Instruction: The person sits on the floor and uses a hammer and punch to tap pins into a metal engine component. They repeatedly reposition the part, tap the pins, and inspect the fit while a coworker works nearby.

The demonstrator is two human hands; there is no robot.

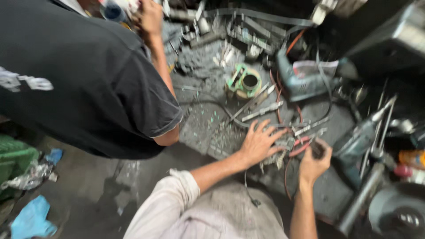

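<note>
Messy tabletop | left hand flat, fingers spread on metal scraps | right hand, just right of scraps, grips red-handled pliers

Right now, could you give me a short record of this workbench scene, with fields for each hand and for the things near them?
Left hand: spread flat, fingers on a heap of small grey metal parts.
Right hand: closed around a small dark object; its kind is too blurred to tell.
Between the hands: red-handled pliers.
Nearby: blue-grey power drill; green ring-shaped part.
Other person: black short-sleeved shirt, on the left.
</note>
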